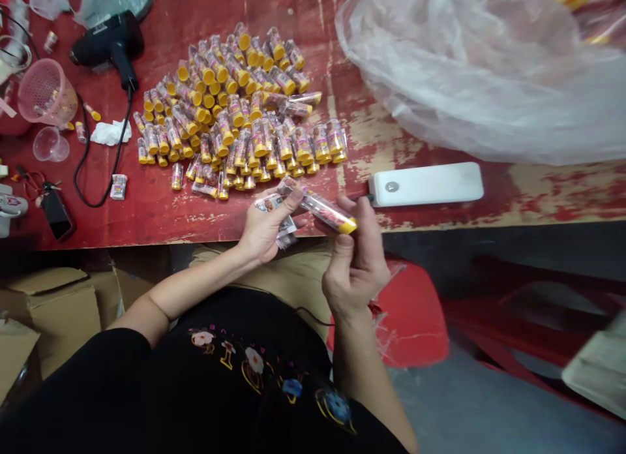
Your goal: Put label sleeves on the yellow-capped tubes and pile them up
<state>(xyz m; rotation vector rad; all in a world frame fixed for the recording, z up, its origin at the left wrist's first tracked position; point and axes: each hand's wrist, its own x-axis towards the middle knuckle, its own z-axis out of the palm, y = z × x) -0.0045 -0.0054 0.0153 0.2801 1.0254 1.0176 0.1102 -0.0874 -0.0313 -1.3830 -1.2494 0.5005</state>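
Between my two hands, just over the table's front edge, is a clear plastic tube (323,209) with a yellow cap and a reddish content. My right hand (355,261) pinches its capped end between thumb and fingers. With thumb and fingers, my left hand (268,226) grips a small stack of printed labels (286,227) and also touches the tube's far end. A big pile of similar yellow-capped tubes (229,108) lies beyond my hands, some standing and some on their sides.
A heat gun (110,43) with a black cord lies left, near a pink basket (49,92) and a dark key fob or phone (57,214). To the right are a white power bank (428,184) and a large clear plastic bag (479,75). A red stool (415,317) stands below.
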